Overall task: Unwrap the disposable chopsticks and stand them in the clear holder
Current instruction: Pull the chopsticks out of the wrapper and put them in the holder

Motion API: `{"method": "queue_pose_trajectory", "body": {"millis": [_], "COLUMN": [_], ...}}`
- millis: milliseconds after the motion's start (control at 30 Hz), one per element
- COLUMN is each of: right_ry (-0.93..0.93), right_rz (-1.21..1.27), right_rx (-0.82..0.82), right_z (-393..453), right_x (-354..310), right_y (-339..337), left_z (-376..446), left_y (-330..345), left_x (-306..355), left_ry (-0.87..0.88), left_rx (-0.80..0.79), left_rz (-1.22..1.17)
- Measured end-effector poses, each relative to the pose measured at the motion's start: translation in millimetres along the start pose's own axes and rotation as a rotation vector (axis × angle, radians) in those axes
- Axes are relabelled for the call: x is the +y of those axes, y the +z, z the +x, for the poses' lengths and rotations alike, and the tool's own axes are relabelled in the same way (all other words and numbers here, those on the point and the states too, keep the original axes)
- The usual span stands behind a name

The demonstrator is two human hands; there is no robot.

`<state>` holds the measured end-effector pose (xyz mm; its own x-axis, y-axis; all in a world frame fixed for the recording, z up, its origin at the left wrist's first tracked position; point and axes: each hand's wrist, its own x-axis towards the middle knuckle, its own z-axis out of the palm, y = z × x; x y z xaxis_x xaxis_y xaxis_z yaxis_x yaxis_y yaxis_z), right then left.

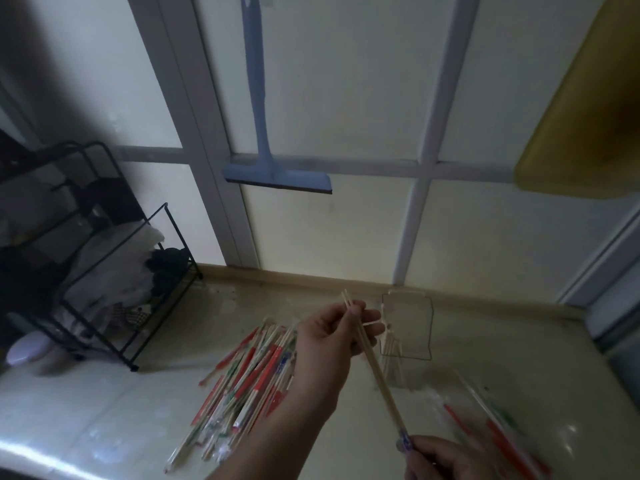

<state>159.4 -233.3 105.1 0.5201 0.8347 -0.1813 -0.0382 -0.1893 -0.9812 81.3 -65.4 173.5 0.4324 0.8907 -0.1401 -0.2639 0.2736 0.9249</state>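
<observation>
Step in hand: pulling one pair free of its sleeve. The left hand (332,329) has a grip clenched around the upper part of a bare chopstick pair (372,362), held slanted above the desk (104,393). The right hand (446,459), at the bottom edge, pinches the wrapper end (403,441) w/ curled fingers; the sleeve looks almost off. The clear holder (420,327) stands near the wall, just beyond the left hand, w/ some sticks already inside. Wrapped chopsticks (249,375) lie in a pile at left, empty wrappers (498,420) at right. Next, I think: drop the wrapper, turn the pair upright, lower it into the holder approx. vertical.
</observation>
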Motion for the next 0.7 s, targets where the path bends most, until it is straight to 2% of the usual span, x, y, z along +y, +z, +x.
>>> {"method": "queue_pose_trajectory", "body": {"millis": [100, 200, 300, 400, 433, 500, 600, 700], "right_ry": [-0.057, -0.037, -0.004, 0.043, 0.021, -0.075, -0.175, -0.157], "right_rz": [0.005, 0.052, 0.042, -0.061, -0.121, -0.132, 0.077, 0.183], "right_rx": [0.000, 0.039, 0.002, -0.080, -0.050, 0.060, 0.056, 0.055], "right_z": [-2.5, -3.2, -7.0, -7.7, -3.8, 5.1, 21.3, 30.0], "right_x": [-3.9, -1.9, 0.9, 2.1, -2.2, -24.0, -53.0, -66.5], "right_y": [-4.2, -7.4, -7.0, -4.8, -6.9, -18.3, -41.9, -47.3], "left_z": [-5.5, -12.9, -21.7, -28.1, -29.5, -34.2, -45.2, -53.2], "left_y": [5.3, 7.9, 12.6, 13.1, 12.4, 12.0, 18.1, 29.7], "left_x": [-1.1, -3.0, -8.1, -15.9, -18.9, -26.4, -39.8, -49.4], "left_ry": [0.009, 0.005, -0.043, -0.037, -0.001, 0.072, 0.053, 0.018], "left_rx": [-0.006, -0.010, -0.043, -0.073, -0.096, -0.187, -0.397, -0.540], "left_rz": [0.017, 0.017, -0.026, -0.005, 0.044, 0.183, 0.336, 0.451]}}
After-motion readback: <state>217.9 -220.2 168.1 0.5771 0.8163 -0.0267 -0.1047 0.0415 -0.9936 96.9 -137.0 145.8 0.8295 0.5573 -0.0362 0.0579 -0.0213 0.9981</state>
